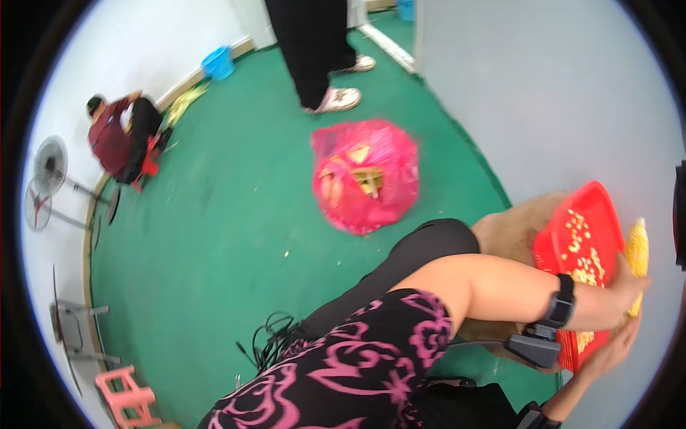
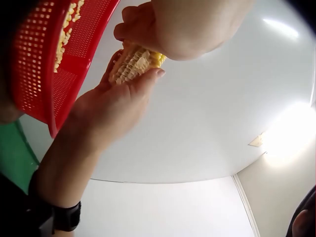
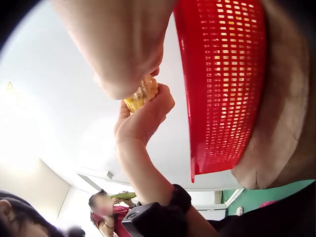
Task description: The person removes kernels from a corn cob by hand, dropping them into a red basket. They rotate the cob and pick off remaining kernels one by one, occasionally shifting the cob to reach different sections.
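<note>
A corn cob (image 1: 638, 250) stands upright beside the wall, with both hands gripping it. My left hand (image 1: 629, 283) curls round its middle; my right hand (image 1: 616, 350) holds its lower end. In the left wrist view, a stripped patch of the cob (image 2: 132, 66) shows between the right hand's (image 2: 111, 108) thumb and fingers, with yellow kernels beside it. The left hand (image 3: 144, 116) wraps the cob (image 3: 143, 94) in the right wrist view too. Under the forearms, a red plastic basket (image 1: 602, 200) with perforated sides holds loose kernels (image 1: 577, 232).
The basket rests on a tan support (image 1: 504, 232), close to the grey wall (image 1: 543, 93). A pink plastic bag (image 1: 400, 154) with corn scraps lies on the green floor. Another person's legs (image 1: 304, 57) stand beyond it. Black cables (image 1: 268, 336) and a pink stool (image 1: 125, 393) are at left.
</note>
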